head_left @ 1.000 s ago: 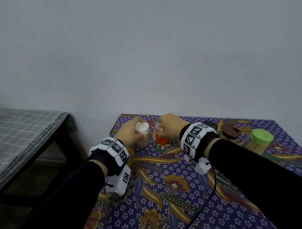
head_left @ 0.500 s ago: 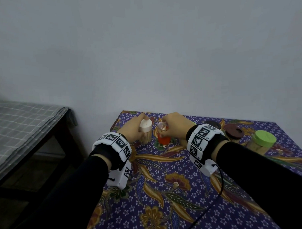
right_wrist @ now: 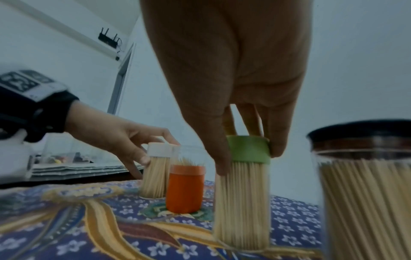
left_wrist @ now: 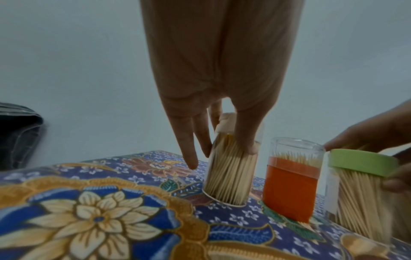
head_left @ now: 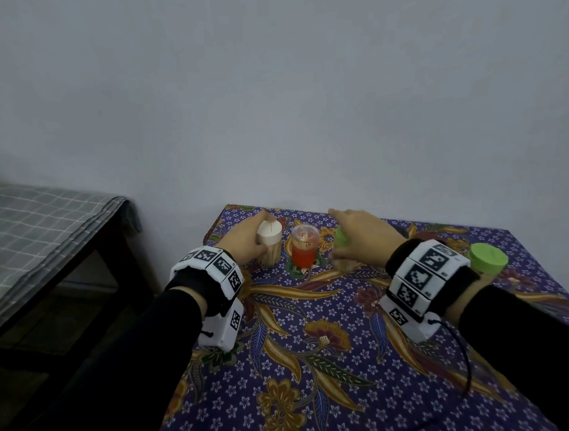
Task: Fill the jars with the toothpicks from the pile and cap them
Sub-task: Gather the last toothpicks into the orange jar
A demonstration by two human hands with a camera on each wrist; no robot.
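Far left, beside the worktop [head_left: 314,359]: a low bed [head_left: 45,230] under a grey checked cover. At the worktop's far edge, left hand [head_left: 242,239] curled round the white-capped jar [head_left: 270,245], thumb and fingers pinching just below the cap; jar upright, packed with toothpicks, standing on the floral cloth. Just right of it, untouched, the orange jar [head_left: 305,250], also holding toothpicks under a clear lid. Next right, right hand [head_left: 358,235] grasping the green-capped jar [right_wrist: 244,172] from above, fingertips [right_wrist: 222,165] round the green lid, its base on or just above the cloth, hard to tell through blur. Near the right edge, a second green-lidded jar [head_left: 486,260], and in the right wrist view a dark-lidded jar [right_wrist: 364,176], both full. No loose pile of toothpicks in sight. Judged from this: every visible jar filled and capped, task at or near its end, only tidying of the row seemingly left.
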